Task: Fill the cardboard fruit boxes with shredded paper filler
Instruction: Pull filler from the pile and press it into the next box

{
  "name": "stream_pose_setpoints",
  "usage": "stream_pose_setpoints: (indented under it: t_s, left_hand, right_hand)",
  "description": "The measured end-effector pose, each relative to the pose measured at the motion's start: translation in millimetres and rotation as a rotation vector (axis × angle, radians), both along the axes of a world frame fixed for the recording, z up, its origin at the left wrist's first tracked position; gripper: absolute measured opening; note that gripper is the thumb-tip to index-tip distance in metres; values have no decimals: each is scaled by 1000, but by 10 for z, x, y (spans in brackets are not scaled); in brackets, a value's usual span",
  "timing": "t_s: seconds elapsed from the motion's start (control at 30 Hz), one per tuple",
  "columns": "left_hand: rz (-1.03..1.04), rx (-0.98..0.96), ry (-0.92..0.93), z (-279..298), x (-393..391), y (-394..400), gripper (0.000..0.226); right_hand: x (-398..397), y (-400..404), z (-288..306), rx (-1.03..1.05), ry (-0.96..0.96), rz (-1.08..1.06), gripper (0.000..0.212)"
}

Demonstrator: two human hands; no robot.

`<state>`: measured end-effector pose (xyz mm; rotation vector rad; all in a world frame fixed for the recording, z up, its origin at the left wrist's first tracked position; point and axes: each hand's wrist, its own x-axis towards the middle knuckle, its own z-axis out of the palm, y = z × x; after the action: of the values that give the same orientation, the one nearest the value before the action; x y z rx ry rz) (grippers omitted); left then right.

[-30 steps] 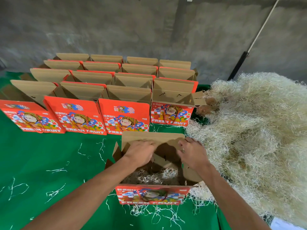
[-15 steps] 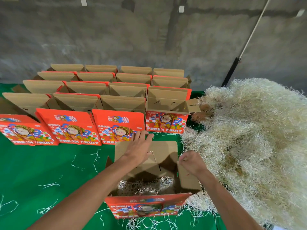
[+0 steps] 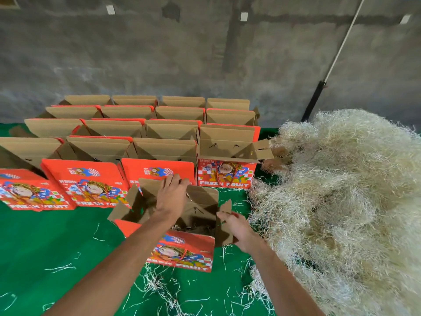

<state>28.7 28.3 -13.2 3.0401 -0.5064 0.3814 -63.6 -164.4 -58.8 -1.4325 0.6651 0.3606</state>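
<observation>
An open red cardboard fruit box [image 3: 182,250] sits tilted on the green table just in front of me, its inside dark with a little shredded paper at the bottom. My left hand [image 3: 171,198] reaches over the opening, with its fingers hooked on the top edge of the box's back flap [image 3: 202,197]. At the box's right side, my right hand [image 3: 238,228] pinches the side flap [image 3: 224,233]. A large heap of pale shredded paper filler [image 3: 341,192] lies just right of the box.
Several rows of open red fruit boxes [image 3: 157,169] stand behind, flaps up, reaching back to the grey wall. One box [image 3: 227,174] touches the filler heap. Loose paper strands [image 3: 164,286] litter the green table cover [image 3: 57,242]. A pole [image 3: 319,92] leans on the wall.
The near box has moved away from me toward the rows and tilted. My left hand went from inside the opening to its back flap. My right hand shifted to the side flap.
</observation>
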Motion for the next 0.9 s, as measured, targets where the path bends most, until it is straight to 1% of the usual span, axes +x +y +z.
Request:
stream_pose_setpoints:
  t_s: [0.07, 0.1, 0.2, 0.3, 0.37, 0.43, 0.53, 0.6, 0.77, 0.9]
  left_hand:
    - [30, 2, -10, -12, 19, 15, 43]
    - [24, -4, -3, -13, 24, 20, 43]
    - [-65, -46, 28, -20, 46, 10, 44]
    - [-120, -76, 41, -2, 54, -9, 50]
    - [-131, -100, 49, 14, 77, 4, 50]
    - [-132, -108, 54, 30, 119, 44, 49]
    - [-136, -134, 59, 42, 203, 132, 45]
    - [-136, -135, 56, 47, 262, 195, 42]
    - [-128, -145, 83, 45, 457, 371, 37]
    - [-128, -211, 110, 58, 589, 485, 33]
  right_hand:
    - [52, 77, -37, 16, 16, -1, 17]
    - [85, 116, -27, 6, 19, -15, 18]
    - [219, 274, -9, -6, 25, -20, 20]
    - [358, 495, -12, -68, 30, 46, 20]
    - [450, 647, -17, -66, 20, 78, 20]
    - [552, 783, -10, -49, -7, 97, 19]
    - [717, 1009, 29, 33, -30, 100, 17]
    - [808, 1175, 55, 92, -46, 99, 24]
    - [988, 1501, 40, 88, -83, 122, 26]
    - [1131, 1749, -34, 115, -142, 151, 27]
